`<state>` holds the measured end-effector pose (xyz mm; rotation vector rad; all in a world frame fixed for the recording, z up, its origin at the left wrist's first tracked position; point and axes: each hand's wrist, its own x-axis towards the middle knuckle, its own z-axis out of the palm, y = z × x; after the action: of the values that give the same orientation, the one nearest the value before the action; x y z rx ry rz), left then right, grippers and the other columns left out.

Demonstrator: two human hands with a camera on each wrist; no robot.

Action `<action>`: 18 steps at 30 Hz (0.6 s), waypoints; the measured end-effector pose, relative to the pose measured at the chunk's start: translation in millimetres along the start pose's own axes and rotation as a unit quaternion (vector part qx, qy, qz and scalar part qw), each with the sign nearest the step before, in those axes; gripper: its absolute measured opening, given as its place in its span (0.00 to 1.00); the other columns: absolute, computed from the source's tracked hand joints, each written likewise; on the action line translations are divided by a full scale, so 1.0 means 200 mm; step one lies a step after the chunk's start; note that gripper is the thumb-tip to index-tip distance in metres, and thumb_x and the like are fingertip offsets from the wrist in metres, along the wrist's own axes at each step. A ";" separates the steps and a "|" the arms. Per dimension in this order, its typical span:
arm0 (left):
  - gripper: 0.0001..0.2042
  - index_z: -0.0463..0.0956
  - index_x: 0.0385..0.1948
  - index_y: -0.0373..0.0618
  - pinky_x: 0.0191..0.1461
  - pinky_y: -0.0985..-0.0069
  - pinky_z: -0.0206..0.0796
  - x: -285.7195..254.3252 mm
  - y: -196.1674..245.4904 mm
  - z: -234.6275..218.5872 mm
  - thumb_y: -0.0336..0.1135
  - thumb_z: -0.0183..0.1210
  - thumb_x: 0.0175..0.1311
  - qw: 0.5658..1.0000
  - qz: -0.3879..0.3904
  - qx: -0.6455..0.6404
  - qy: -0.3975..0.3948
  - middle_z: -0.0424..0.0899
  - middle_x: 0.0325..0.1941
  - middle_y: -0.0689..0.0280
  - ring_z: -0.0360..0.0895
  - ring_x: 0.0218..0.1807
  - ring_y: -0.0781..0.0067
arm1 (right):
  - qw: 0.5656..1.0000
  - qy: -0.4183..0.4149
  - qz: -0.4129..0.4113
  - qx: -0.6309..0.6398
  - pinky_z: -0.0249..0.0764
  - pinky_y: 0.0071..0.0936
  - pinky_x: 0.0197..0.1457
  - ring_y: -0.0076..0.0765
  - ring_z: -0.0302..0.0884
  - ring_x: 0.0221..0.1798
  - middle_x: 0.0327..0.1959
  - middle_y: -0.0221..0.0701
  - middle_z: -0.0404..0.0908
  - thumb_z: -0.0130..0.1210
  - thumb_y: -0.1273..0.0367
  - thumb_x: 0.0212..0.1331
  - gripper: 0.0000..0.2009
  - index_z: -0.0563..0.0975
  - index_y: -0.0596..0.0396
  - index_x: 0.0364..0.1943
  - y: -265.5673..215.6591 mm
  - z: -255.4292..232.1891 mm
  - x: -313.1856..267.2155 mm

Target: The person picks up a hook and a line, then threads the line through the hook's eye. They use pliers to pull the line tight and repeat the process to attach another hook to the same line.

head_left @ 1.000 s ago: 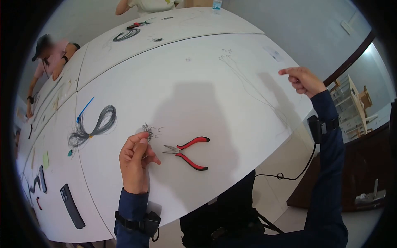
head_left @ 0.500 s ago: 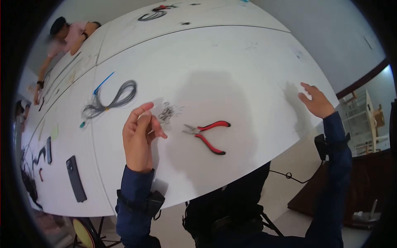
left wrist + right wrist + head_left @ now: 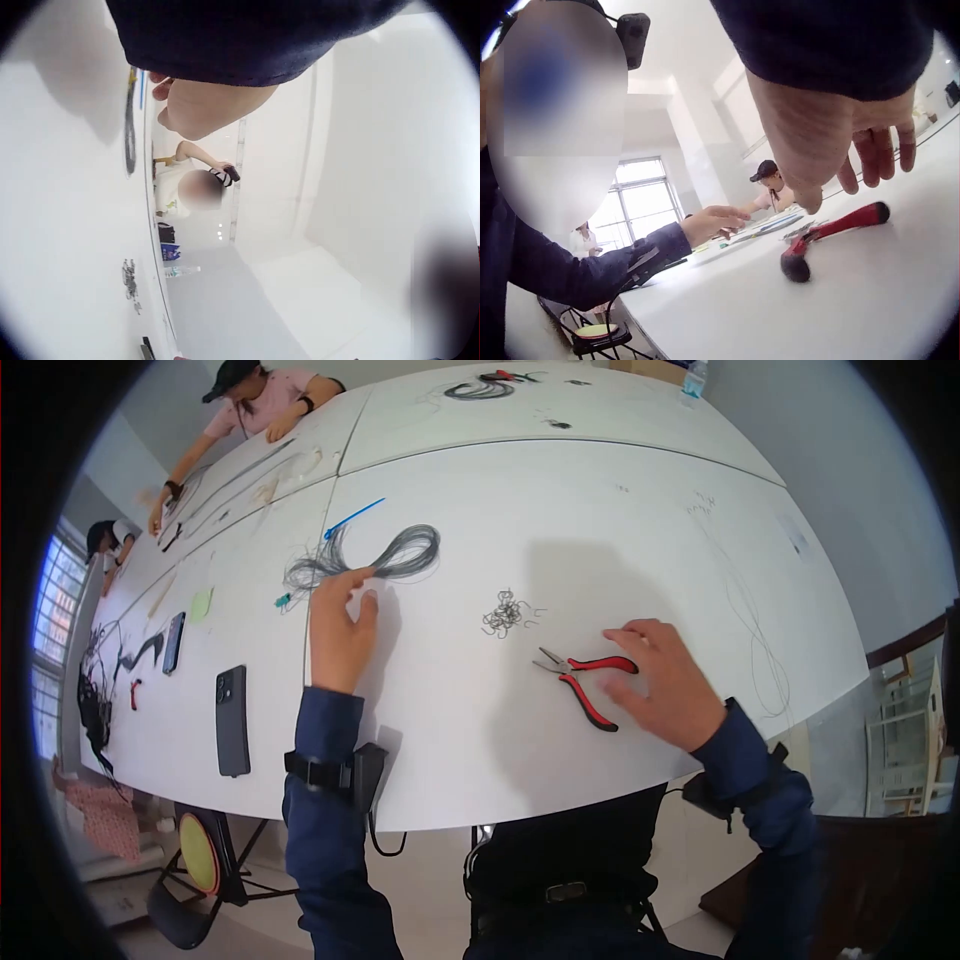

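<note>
My left hand is over the near side of a looped grey wire bundle, fingers bent loosely and holding nothing visible. In the left wrist view, most of that hand is hidden by the sleeve. A pair of red-handled pliers lies with its jaws spread on the white table. Close to its handles is my right hand, thumb and fingers apart and relaxed. The right wrist view shows the pliers beneath and beyond this hand, with nothing in its grasp. Between the hands lies a small pile of bent wire hooks.
A blue cable tie lies beyond the bundle. To the left are a dark phone and a green note. Long thin wires stretch along the right side. Another person works at the far left.
My right hand has come inward from the table's right side to the pliers. The left hand has moved from beside the hook pile toward the wire bundle. The head view has shifted left.
</note>
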<state>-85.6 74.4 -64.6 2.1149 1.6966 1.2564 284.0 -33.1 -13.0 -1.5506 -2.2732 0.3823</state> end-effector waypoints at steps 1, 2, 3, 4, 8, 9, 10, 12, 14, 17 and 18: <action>0.15 0.78 0.51 0.45 0.55 0.67 0.67 0.00 -0.03 0.03 0.25 0.58 0.61 0.997 0.047 0.045 0.030 0.78 0.48 0.58 0.73 0.50 0.59 | 1.000 0.005 -0.009 -0.007 0.66 0.39 0.65 0.51 0.66 0.61 0.57 0.45 0.70 0.63 0.64 0.59 0.23 0.74 0.58 0.56 -0.03 0.03 0.01; 0.16 0.78 0.51 0.46 0.59 0.63 0.65 -0.01 -0.05 0.05 0.25 0.58 0.60 0.990 0.095 0.091 0.059 0.77 0.50 0.55 0.72 0.54 0.53 | 1.000 -0.007 -0.008 -0.005 0.66 0.39 0.65 0.51 0.66 0.61 0.57 0.45 0.69 0.63 0.63 0.58 0.23 0.74 0.58 0.57 -0.05 0.05 0.02; 0.19 0.76 0.56 0.45 0.69 0.56 0.57 -0.02 -0.05 0.04 0.27 0.57 0.62 0.997 0.042 0.067 0.012 0.73 0.60 0.50 0.66 0.64 0.44 | 1.000 -0.018 -0.007 -0.003 0.66 0.39 0.65 0.51 0.66 0.61 0.58 0.46 0.69 0.64 0.62 0.58 0.24 0.74 0.58 0.57 -0.07 0.07 0.03; 0.20 0.74 0.58 0.45 0.69 0.56 0.57 -0.02 -0.07 0.05 0.28 0.57 0.62 0.994 0.058 0.088 0.020 0.72 0.62 0.49 0.65 0.65 0.44 | 1.000 -0.029 -0.006 -0.002 0.66 0.40 0.65 0.51 0.65 0.61 0.58 0.46 0.68 0.64 0.61 0.58 0.25 0.74 0.58 0.57 -0.08 0.09 0.03; 0.24 0.67 0.66 0.42 0.76 0.51 0.46 0.00 -0.20 0.10 0.37 0.52 0.68 0.983 0.064 0.171 -0.003 0.66 0.71 0.50 0.56 0.74 0.43 | 1.000 -0.002 -0.020 -0.004 0.68 0.38 0.58 0.48 0.69 0.55 0.51 0.44 0.72 0.62 0.59 0.59 0.21 0.76 0.60 0.50 -0.07 0.13 0.06; 0.25 0.66 0.66 0.42 0.76 0.50 0.44 -0.01 -0.20 0.11 0.39 0.51 0.69 0.981 0.049 0.185 -0.013 0.66 0.71 0.50 0.56 0.74 0.44 | 1.000 -0.006 -0.004 0.029 0.68 0.37 0.57 0.47 0.70 0.54 0.50 0.43 0.73 0.62 0.59 0.59 0.20 0.77 0.60 0.48 -0.07 0.12 0.08; 0.25 0.66 0.67 0.42 0.77 0.49 0.41 -0.02 -0.20 0.13 0.40 0.50 0.70 0.979 0.034 0.198 -0.023 0.66 0.71 0.51 0.55 0.75 0.44 | 0.998 -0.010 0.012 0.062 0.68 0.36 0.56 0.47 0.70 0.54 0.48 0.42 0.75 0.61 0.59 0.60 0.18 0.78 0.60 0.46 -0.07 0.12 0.11; 0.26 0.65 0.67 0.42 0.78 0.49 0.37 -0.02 -0.20 0.13 0.45 0.47 0.72 0.980 0.006 0.197 -0.040 0.66 0.72 0.53 0.53 0.76 0.47 | 0.997 -0.005 0.008 0.081 0.71 0.35 0.52 0.45 0.73 0.48 0.42 0.40 0.77 0.60 0.61 0.60 0.15 0.79 0.59 0.41 -0.09 0.12 0.21; 0.26 0.65 0.67 0.41 0.78 0.49 0.38 -0.02 -0.17 0.12 0.45 0.47 0.72 0.980 -0.010 0.191 -0.050 0.67 0.71 0.53 0.54 0.76 0.48 | 0.994 -0.006 0.013 0.111 0.73 0.34 0.47 0.41 0.75 0.41 0.36 0.37 0.79 0.60 0.63 0.61 0.12 0.79 0.59 0.37 -0.10 0.14 0.35; 0.25 0.65 0.67 0.42 0.78 0.52 0.39 -0.03 -0.16 0.13 0.44 0.46 0.73 0.980 -0.009 0.192 -0.047 0.67 0.71 0.54 0.55 0.76 0.50 | 0.988 -0.009 0.027 0.151 0.74 0.31 0.39 0.36 0.76 0.31 0.28 0.33 0.80 0.59 0.64 0.61 0.10 0.80 0.59 0.35 -0.15 0.22 0.60; 0.25 0.65 0.67 0.42 0.78 0.52 0.40 -0.03 -0.16 0.13 0.44 0.46 0.73 0.981 -0.006 0.191 -0.048 0.67 0.72 0.54 0.56 0.76 0.51 | 0.988 -0.005 0.028 0.154 0.75 0.31 0.38 0.36 0.77 0.30 0.28 0.34 0.81 0.59 0.64 0.61 0.11 0.80 0.59 0.35 -0.16 0.25 0.68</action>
<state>-91.7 90.4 -103.1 2.3158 2.0354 0.8618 188.9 81.0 -25.7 -1.4563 -2.0627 0.7211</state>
